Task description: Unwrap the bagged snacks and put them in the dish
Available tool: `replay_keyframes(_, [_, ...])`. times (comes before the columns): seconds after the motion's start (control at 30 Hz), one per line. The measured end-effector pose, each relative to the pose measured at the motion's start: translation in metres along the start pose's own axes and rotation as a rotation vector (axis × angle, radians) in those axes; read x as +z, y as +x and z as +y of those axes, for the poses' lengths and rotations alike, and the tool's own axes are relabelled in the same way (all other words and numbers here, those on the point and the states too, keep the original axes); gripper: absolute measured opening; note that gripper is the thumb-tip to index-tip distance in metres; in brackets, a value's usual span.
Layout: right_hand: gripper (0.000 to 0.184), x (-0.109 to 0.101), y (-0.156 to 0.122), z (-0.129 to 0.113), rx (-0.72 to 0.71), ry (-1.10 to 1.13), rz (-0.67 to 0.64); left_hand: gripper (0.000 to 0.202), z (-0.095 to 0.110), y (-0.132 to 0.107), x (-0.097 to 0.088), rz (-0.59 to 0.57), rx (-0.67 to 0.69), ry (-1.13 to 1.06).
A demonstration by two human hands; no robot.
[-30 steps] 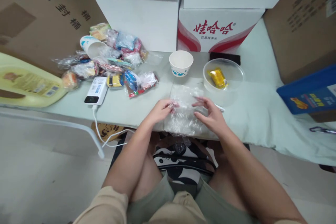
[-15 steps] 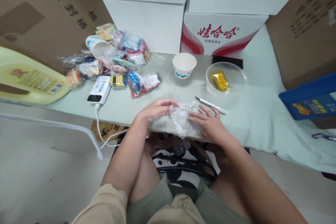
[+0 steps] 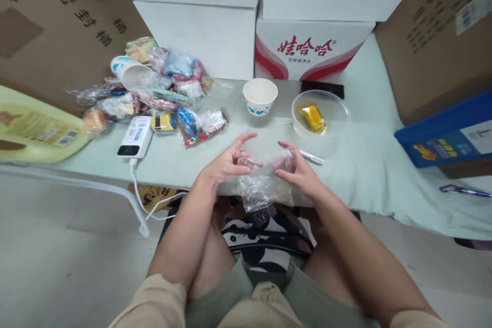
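Observation:
A crumpled clear plastic bag [image 3: 265,187] hangs between my two hands at the table's front edge. My left hand [image 3: 229,161] grips its left upper side with thumb and curled fingers, while the index finger points away. On the other side, my right hand [image 3: 298,170] pinches the bag's upper right part between thumb and fingers. Just behind the right hand lies a white pen-like tool [image 3: 313,157], partly covered by the fingers. Beyond the hands stands a white paper cup [image 3: 260,97]. To its right, a clear plastic bowl [image 3: 340,119] holds a yellow wrapped packet [image 3: 313,117].
Wrapped snacks [image 3: 161,89] and a tipped paper cup [image 3: 128,72] are piled at the back left. Near them are a white power bank [image 3: 135,137] with a cable and a yellow jug [image 3: 42,123]. White boxes [image 3: 311,51] line the back; a dark phone-like slab [image 3: 323,89] lies before them.
Both hands have lifted from flat on the bag to gripping its upper part, and the bag is more spread out. The whole view has shifted slightly.

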State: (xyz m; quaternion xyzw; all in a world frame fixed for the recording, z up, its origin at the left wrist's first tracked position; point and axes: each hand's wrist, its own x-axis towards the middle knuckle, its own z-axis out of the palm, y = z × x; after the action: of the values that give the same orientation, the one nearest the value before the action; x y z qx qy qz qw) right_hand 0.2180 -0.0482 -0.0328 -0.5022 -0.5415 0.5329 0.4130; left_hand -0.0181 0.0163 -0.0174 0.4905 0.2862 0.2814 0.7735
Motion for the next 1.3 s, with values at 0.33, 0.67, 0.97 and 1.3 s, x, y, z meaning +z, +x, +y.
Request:
replay_keyframes(0.33, [0.037,0.006,0.012,0.001,0.251,0.552,0.326,0.042,-0.012,0.018,0.015,0.288,-0.06,0.055])
replay_keyframes(0.67, [0.042,-0.001,0.01,-0.003,0.304,0.467,0.328,0.032,-0.009,0.025,0.018,0.455,-0.048,0.027])
replay_keyframes(0.97, [0.052,-0.002,0.007,-0.003,0.216,0.486,0.229,0.048,-0.009,0.024,0.015,0.258,-0.174,0.145])
replay_keyframes(1.3, [0.054,0.002,0.01,-0.004,0.286,0.53,0.282,0.057,-0.011,0.023,0.015,0.335,-0.012,0.115])
